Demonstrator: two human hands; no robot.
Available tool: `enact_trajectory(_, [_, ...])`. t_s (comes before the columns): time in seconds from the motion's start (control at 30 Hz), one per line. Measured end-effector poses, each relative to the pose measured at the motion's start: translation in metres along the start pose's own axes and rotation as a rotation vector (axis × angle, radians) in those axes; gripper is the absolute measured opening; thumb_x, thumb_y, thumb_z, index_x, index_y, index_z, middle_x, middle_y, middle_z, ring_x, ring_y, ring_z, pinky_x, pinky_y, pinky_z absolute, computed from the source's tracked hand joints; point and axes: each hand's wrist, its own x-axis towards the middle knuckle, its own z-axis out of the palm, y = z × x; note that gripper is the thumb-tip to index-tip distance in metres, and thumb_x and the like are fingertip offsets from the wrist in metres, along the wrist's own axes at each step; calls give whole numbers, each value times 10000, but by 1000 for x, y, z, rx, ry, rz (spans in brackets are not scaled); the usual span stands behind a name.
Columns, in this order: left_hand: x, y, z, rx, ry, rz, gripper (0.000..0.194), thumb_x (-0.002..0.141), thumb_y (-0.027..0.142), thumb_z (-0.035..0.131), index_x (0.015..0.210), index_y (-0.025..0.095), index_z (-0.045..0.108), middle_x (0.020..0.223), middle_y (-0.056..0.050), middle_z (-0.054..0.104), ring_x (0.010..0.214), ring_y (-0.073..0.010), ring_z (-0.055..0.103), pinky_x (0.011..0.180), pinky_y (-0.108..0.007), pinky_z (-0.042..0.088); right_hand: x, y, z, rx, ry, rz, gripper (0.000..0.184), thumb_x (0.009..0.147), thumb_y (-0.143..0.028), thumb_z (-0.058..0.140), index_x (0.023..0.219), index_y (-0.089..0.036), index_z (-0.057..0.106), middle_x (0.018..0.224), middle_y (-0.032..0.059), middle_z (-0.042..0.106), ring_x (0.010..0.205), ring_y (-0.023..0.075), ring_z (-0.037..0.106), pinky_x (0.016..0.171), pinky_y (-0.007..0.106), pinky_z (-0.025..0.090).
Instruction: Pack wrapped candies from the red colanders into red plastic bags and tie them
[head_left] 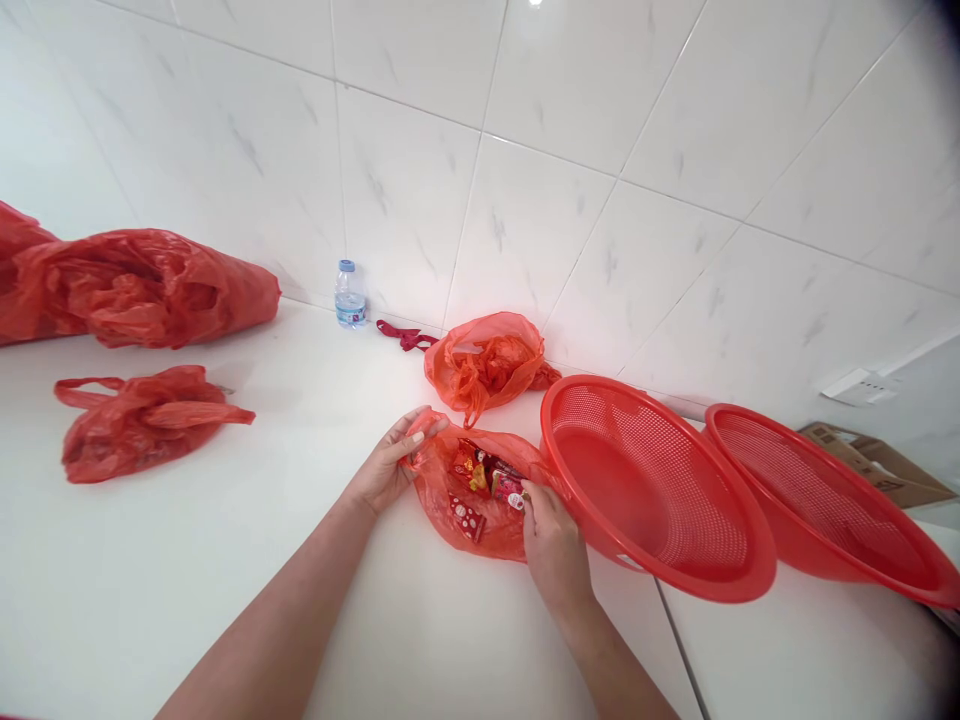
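Note:
A red plastic bag [450,500] lies open on the white counter [187,580], with small red wrapped packets [487,482] inside. My left hand [386,468] pinches the bag's left rim. On the right rim, my right hand [551,540] is closed, its fingertips at one of the packets near the bag's mouth. Just right of the bag sits a red perforated basket [660,490], touching it.
A second red basket [825,500] overlaps the first at the right. Another tied red bag [484,362] sits behind, two more red bags [142,420] [135,288] at the left. A small water bottle [349,294] stands by the tiled wall. A cardboard box [877,460] is at far right.

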Motion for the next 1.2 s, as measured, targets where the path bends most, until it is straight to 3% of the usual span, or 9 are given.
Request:
enact_trajectory(0.13, [0, 0, 1, -11, 4, 1, 452, 822, 192, 638, 1254, 216, 505, 1216, -88, 628, 1110, -188, 591, 831, -252, 515, -4, -5, 1, -12, 17, -8, 326, 916, -166, 428, 1214, -189, 556, 1287, 125, 525, 1144, 243, 543, 931, 398, 490])
enact_trajectory(0.23, [0, 0, 2, -10, 8, -4, 462, 813, 192, 649, 1251, 216, 506, 1199, -89, 636, 1104, -199, 597, 844, -272, 512, -6, -14, -2, 51, 26, -48, 290, 907, -165, 445, 1151, -202, 597, 1232, 115, 545, 1131, 232, 541, 958, 401, 470])
enact_trajectory(0.37, [0, 0, 1, -26, 3, 5, 458, 816, 188, 645, 1250, 214, 503, 1203, -90, 637, 1128, -194, 584, 851, -264, 503, -3, -29, -2, 196, -133, -107, 251, 862, -129, 497, 1054, -221, 630, 1064, 73, 610, 990, 203, 589, 891, 370, 500])
enact_trajectory(0.47, [1, 0, 0, -23, -2, 7, 460, 818, 197, 647, 1253, 216, 500, 1228, -89, 624, 1164, -189, 560, 832, -240, 503, -4, -37, 3, 254, -246, -108, 339, 789, -115, 580, 1109, -227, 607, 1111, 59, 612, 1011, 218, 579, 908, 384, 491])
enact_trajectory(0.6, [1, 0, 0, -5, -1, 5, 457, 818, 205, 648, 1252, 218, 503, 1244, -85, 612, 1188, -198, 541, 840, -248, 506, -11, -39, 11, 236, -292, -115, 454, 723, -72, 598, 1154, -216, 586, 1152, 64, 625, 1009, 247, 588, 897, 410, 493])
enact_trajectory(0.93, [0, 0, 1, -12, -4, 10, 448, 825, 194, 631, 1252, 222, 496, 1186, -82, 644, 1147, -199, 572, 862, -275, 501, -9, -32, 3, 324, -143, 10, 242, 868, -122, 450, 976, -207, 650, 909, 34, 700, 849, 172, 649, 792, 299, 514])
enact_trajectory(1.07, [0, 0, 0, -17, -7, 8, 451, 831, 188, 624, 1260, 226, 491, 1181, -79, 647, 1141, -196, 576, 857, -270, 502, -8, -19, -3, 300, -36, 86, 236, 906, -208, 426, 979, -191, 650, 942, 52, 703, 896, 173, 653, 800, 293, 516])
enact_trajectory(1.2, [-1, 0, 2, -11, 1, 1, 459, 818, 194, 643, 1253, 221, 502, 1211, -82, 631, 1159, -204, 563, 865, -271, 497, -10, -6, 0, 222, -73, 174, 271, 888, -230, 443, 1090, -191, 620, 1048, 67, 694, 941, 209, 653, 788, 346, 527])
